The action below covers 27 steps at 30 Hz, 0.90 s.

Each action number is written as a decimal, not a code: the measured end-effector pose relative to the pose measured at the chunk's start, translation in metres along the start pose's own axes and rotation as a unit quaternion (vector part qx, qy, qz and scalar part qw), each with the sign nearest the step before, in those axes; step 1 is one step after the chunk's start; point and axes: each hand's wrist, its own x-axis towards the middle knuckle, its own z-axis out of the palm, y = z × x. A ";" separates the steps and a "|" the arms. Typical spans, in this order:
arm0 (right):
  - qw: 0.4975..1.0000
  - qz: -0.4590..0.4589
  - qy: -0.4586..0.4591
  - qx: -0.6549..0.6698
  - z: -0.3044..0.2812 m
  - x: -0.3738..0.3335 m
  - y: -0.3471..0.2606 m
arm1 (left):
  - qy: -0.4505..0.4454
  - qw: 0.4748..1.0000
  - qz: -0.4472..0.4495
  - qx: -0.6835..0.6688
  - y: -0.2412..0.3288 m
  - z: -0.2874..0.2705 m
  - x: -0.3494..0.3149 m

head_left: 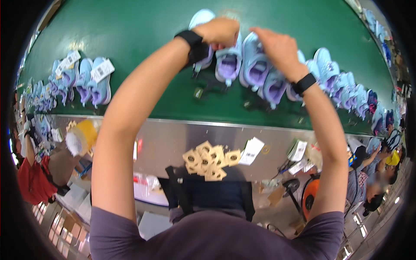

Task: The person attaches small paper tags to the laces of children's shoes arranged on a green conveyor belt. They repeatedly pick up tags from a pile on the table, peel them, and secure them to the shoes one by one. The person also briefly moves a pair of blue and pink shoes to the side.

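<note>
I've got both hands up on green belt (130, 30): left hand (221, 31) closed on small lilac-and-blue kids' sneaker (228, 63), right hand (279, 47) fingers curled, grip unclear. Looks mid-handling; next needs steady hold.

A row of shoes (255, 69) lies across the belt (143, 30), with a second cluster of shoes (82, 80) well apart to its left. The left hand (219, 31) and right hand (277, 47) rest on the middle shoes. Nearer the person, the worktop (169, 138) carries a pile of tags (208, 160), with a label (251, 151) just right of it.
</note>
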 end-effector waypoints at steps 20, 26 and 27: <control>0.990 0.035 -0.058 0.127 0.010 0.035 -0.038 | 0.308 0.951 0.023 -0.019 -0.009 0.033 -0.042; 0.967 0.022 -0.014 0.252 0.012 0.046 -0.023 | 0.326 0.926 0.037 -0.188 -0.011 0.045 -0.055; 0.921 0.093 -0.061 0.374 0.006 0.048 -0.023 | 0.200 0.878 -0.040 -0.434 -0.012 0.033 -0.064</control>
